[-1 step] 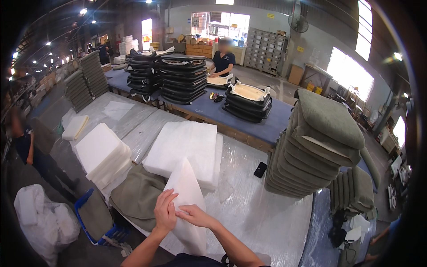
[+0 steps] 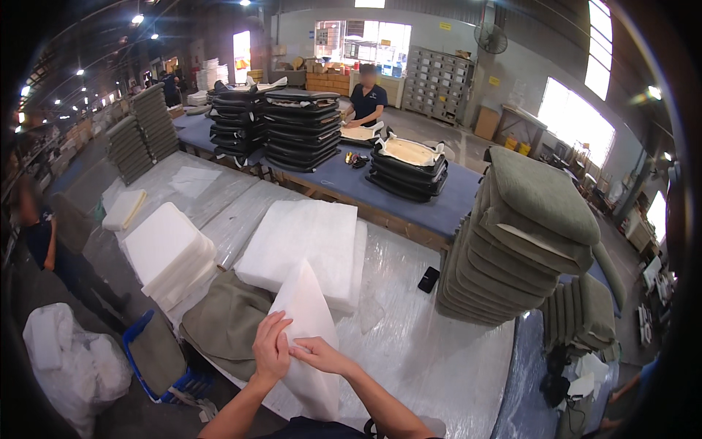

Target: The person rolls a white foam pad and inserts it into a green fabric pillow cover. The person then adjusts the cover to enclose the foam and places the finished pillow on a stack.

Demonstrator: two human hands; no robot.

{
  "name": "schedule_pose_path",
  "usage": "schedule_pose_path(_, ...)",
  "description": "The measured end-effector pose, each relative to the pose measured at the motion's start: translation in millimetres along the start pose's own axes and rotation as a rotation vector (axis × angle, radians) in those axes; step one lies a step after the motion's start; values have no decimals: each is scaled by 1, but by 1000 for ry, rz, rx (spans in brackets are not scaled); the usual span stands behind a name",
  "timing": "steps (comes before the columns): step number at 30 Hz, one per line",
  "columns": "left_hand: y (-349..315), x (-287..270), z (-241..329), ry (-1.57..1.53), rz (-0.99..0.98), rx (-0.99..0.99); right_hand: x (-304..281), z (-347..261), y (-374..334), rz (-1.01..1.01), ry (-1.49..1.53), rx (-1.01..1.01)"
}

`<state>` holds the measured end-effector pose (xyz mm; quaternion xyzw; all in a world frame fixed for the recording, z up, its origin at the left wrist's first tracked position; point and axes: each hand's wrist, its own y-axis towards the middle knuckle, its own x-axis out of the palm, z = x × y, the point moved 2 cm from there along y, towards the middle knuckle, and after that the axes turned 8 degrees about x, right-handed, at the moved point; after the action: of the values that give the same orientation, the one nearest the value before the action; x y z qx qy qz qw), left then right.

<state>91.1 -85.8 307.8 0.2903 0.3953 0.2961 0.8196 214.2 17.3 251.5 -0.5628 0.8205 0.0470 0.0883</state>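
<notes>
1. While both your hands are closed on the white foam pad (image 2: 311, 311), it stands tilted right in front of you, between your body and the white padding stack (image 2: 296, 238).
2. Its long axis runs away from you, from the lower end near your body to the pointed tip, which overlaps the stack in view; you cannot tell whether they touch.
3. Your left hand (image 2: 272, 350) grips the pad's left edge, fingers bent over it.
4. Your right hand (image 2: 322, 356) is closed against the near face, its thumb side close to the left fingers; what its hidden fingertips pinch cannot be told.
5. Just left of the pad lies the grey-green fabric (image 2: 225, 314), so your left hand is the nearer one to it.
6. To your right, on the plastic-covered table (image 2: 424, 358), the black phone (image 2: 428, 279) lies near the tall cushion stack (image 2: 512, 241).
</notes>
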Motion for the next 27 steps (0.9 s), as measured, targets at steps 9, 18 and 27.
schedule_pose_path(9,-12,-9,-2,75,25,-24,57,126,16,197,1755,174)
schedule_pose_path(18,-7,-9,-2,63,-11,-20,9,99,-54,522,1142,260)
schedule_pose_path(27,11,1,-53,-2,51,-162,-50,289,-317,1245,961,206)
